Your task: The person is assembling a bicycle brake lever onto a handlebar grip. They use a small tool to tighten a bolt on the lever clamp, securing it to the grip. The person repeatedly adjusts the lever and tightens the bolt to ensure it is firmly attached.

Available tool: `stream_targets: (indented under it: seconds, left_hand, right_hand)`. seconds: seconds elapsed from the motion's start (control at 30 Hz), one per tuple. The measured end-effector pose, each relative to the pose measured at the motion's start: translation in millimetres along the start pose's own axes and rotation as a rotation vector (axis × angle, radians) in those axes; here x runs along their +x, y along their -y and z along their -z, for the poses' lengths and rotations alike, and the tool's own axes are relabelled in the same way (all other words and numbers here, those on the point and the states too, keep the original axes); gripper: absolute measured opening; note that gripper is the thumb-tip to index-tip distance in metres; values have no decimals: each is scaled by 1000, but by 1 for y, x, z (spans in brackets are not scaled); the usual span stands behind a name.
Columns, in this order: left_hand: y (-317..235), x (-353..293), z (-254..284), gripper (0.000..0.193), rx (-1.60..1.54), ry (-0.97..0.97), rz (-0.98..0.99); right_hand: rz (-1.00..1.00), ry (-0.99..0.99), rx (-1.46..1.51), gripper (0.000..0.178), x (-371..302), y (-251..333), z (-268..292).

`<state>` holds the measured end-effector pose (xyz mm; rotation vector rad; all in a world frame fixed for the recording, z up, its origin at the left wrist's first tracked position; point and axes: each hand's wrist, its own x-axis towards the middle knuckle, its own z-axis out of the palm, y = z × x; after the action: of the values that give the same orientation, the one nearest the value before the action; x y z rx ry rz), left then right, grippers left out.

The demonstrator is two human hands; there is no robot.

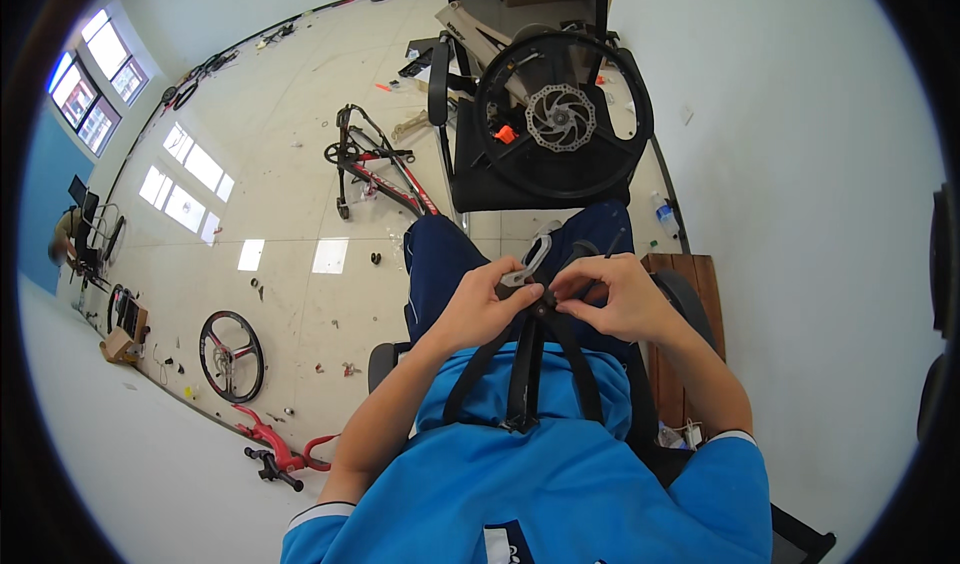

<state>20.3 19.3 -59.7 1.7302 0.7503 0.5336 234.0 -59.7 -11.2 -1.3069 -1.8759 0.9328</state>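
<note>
Over my lap, my left hand point(487, 307) is closed on a silver loop-shaped metal part point(536, 258), thumb and fingers gripping its lower end. Close beside it, the fingertips of my right hand point(622, 297) are pinched together around a small dark part point(551, 297), whose exact kind I cannot make out. A dark piece with a thin rod point(603, 248) shows just beyond the right hand's fingers; whether it joins the held part is unclear. Black straps point(524, 384) run down my front below both hands.
Ahead, a black chair point(540, 192) carries a black wheel point(493, 169) with a silver disc rotor point(561, 118). A red-and-black bike frame point(385, 176), a wheel point(231, 356) and a red frame part point(275, 442) are on the left floor. At right are a wooden box point(700, 294) and a bottle point(664, 214).
</note>
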Motion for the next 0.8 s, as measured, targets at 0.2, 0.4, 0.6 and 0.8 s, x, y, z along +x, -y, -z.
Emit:
stream_targets:
  seconds: [0.2, 0.4, 0.6, 0.8]
  left_hand:
    - [2, 2, -3, 23, 21, 6, -23]
    - [3, 2, -5, 28, -75, 30, -12]
    - [5, 2, -7, 21, -99, 17, -5]
    - [10, 3, -5, 17, -207, 7, -12]
  right_hand:
    - [197, -105, -349, 16, -14, 7, -16]
    - [123, -8, -241, 15, -8, 17, 0]
    - [122, -171, -94, 30, -14, 1, -4]
    - [321, -552, 49, 58, -21, -29, -37]
